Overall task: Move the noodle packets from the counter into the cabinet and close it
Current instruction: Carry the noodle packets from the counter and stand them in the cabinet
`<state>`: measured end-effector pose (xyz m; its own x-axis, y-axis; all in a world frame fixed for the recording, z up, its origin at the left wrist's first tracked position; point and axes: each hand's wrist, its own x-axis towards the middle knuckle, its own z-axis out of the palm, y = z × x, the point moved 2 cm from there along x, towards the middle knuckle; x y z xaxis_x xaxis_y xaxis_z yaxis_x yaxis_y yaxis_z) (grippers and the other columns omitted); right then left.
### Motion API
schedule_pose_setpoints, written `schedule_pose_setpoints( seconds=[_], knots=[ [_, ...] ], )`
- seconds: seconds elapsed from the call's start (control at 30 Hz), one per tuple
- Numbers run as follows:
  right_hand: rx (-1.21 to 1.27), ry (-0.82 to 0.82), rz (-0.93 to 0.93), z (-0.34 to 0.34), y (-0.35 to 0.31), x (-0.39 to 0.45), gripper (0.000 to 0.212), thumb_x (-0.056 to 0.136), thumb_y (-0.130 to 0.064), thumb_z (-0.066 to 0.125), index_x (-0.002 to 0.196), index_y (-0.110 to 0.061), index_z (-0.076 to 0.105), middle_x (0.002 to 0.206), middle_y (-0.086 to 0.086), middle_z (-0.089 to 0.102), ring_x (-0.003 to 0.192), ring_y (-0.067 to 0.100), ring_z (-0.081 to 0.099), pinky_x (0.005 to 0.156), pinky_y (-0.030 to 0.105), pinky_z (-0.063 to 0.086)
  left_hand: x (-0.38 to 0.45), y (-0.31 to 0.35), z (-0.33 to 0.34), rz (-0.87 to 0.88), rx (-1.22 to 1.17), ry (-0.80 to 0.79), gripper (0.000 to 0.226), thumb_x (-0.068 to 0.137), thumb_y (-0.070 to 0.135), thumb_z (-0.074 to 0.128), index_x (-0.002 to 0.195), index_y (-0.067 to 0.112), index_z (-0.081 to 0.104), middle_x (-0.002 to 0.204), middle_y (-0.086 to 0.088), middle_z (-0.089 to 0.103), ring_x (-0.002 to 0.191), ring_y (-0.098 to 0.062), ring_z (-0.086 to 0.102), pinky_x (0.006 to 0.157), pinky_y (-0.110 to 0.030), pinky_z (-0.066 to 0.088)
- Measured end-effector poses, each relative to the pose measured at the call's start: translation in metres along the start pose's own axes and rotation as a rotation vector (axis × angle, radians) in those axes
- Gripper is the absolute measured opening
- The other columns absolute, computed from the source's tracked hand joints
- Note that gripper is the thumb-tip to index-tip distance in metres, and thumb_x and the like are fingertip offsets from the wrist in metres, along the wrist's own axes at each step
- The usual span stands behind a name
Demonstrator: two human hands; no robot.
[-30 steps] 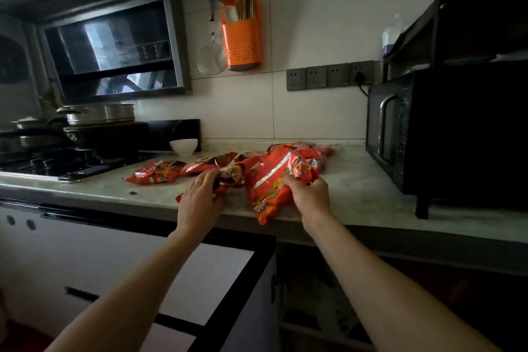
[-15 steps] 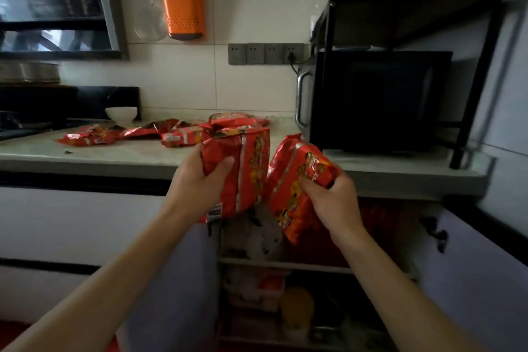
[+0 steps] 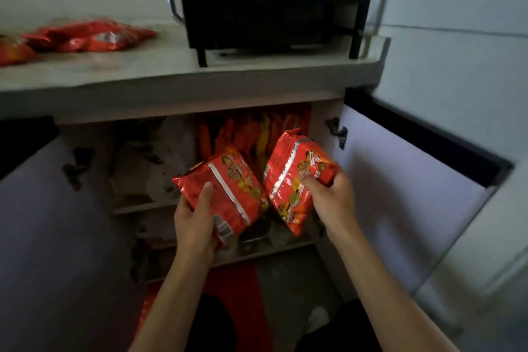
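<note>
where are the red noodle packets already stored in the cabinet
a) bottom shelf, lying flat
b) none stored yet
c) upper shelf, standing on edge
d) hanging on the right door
c: a row of red and yellow noodle packets stands upright on the open cabinet's upper shelf, behind the two packets in hand.

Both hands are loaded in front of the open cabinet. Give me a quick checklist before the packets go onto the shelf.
1. Left hand grip on its noodle packet: ok, fingers wrapped around the lower edge.
2. Right hand grip on its packet: ok, thumb pressed on the face.
3. Cabinet doors open: ok, the right door is swung wide.
4. Row of packets already standing on the upper shelf: ok, upright at the right side.
5. Free room beside that row: cannot tell, the interior is dark and partly hidden.
6. Counter cleared: not ok, a pile of packets lies there.
</note>
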<state>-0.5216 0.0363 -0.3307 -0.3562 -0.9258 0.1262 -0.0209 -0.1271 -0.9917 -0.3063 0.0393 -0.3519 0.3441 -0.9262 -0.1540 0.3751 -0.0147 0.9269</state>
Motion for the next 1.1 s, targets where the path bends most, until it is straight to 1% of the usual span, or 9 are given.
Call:
schedule_pose_setpoints(
  seconds=[0.1,0.23,0.33,0.47,0.57,0.67,0.87,1.0,1.1],
  knots=[
    [0.021,0.045,0.042,-0.004,0.029,0.022,0.032,0.088,-0.022,0.071,0.115,-0.031,0.055,0.105,-0.014,0.065,0.099,0.012,0.065,0.078,0.029,0.056,0.027,-0.033,0.025,-0.117,-0.037,-0.011,0.043,0.087,0.037,0.069,0.126,0.027,0.057,0.112,-0.003,0.068,0.096,-0.024,0.069,0.082,-0.048,0.057],
    [-0.031,0.098,0.04,-0.001,0.058,0.063,0.038,0.089,-0.021,0.068,0.124,-0.031,0.055,0.118,-0.006,0.065,0.108,0.017,0.064,0.093,0.044,0.055,0.07,-0.062,0.059,-0.236,-0.07,0.012,0.05,0.083,0.038,0.073,0.129,0.033,0.054,0.119,-0.005,0.065,0.103,-0.029,0.066,0.092,-0.057,0.05],
    [-0.075,0.126,0.006,0.006,0.083,0.101,0.031,0.09,-0.022,0.067,0.112,-0.04,0.055,0.117,-0.006,0.065,0.108,0.017,0.065,0.095,0.047,0.054,0.105,-0.081,0.083,-0.269,-0.084,0.034,0.059,0.083,0.034,0.074,0.136,0.031,0.048,0.124,-0.007,0.063,0.104,-0.028,0.064,0.092,-0.053,0.05],
    [-0.131,0.213,-0.016,0.013,0.105,0.138,0.035,0.09,-0.023,0.066,0.123,-0.031,0.057,0.119,-0.004,0.066,0.11,0.018,0.064,0.098,0.048,0.052,0.13,-0.091,0.099,-0.246,-0.088,-0.019,0.062,0.085,0.029,0.072,0.141,0.029,0.044,0.126,-0.005,0.062,0.104,-0.024,0.063,0.09,-0.046,0.052],
    [-0.209,0.254,-0.078,0.018,0.112,0.16,0.038,0.092,-0.022,0.064,0.129,-0.023,0.057,0.115,-0.01,0.062,0.109,0.012,0.061,0.1,0.038,0.049,0.14,-0.097,0.1,-0.266,-0.129,-0.021,0.062,0.087,0.03,0.07,0.142,0.032,0.042,0.125,-0.002,0.06,0.106,-0.023,0.062,0.094,-0.049,0.05],
    [-0.276,0.242,-0.125,0.021,0.113,0.176,0.039,0.096,-0.019,0.059,0.134,-0.015,0.053,0.114,-0.009,0.058,0.11,0.01,0.057,0.095,0.024,0.044,0.14,-0.109,0.099,-0.33,-0.222,-0.036,0.06,0.088,0.027,0.068,0.142,0.031,0.042,0.121,-0.003,0.062,0.104,-0.024,0.063,0.097,-0.054,0.048],
    [-0.364,0.196,0.019,0.02,0.128,0.199,0.057,0.097,-0.022,0.058,0.149,-0.016,0.035,0.139,0.007,0.055,0.128,0.024,0.053,0.105,0.036,0.042,0.148,-0.122,0.101,-0.385,-0.305,-0.028,0.06,0.089,0.022,0.067,0.143,0.029,0.04,0.13,-0.009,0.06,0.111,-0.03,0.062,0.099,-0.057,0.046],
    [-0.487,0.123,0.056,0.018,0.134,0.207,0.07,0.094,-0.02,0.061,0.154,-0.021,0.024,0.136,0.009,0.057,0.123,0.026,0.057,0.099,0.034,0.046,0.152,-0.124,0.111,-0.378,-0.328,-0.054,0.061,0.089,0.014,0.065,0.143,0.026,0.04,0.131,-0.009,0.06,0.113,-0.029,0.061,0.102,-0.056,0.044],
    [-0.54,0.123,0.071,0.013,0.133,0.21,0.07,0.093,-0.02,0.062,0.153,-0.021,0.026,0.134,0.01,0.058,0.121,0.028,0.058,0.099,0.038,0.048,0.147,-0.12,0.128,-0.285,-0.337,-0.076,0.058,0.091,0.009,0.062,0.143,0.023,0.04,0.125,-0.007,0.061,0.112,-0.026,0.061,0.102,-0.05,0.046]
  ],
)
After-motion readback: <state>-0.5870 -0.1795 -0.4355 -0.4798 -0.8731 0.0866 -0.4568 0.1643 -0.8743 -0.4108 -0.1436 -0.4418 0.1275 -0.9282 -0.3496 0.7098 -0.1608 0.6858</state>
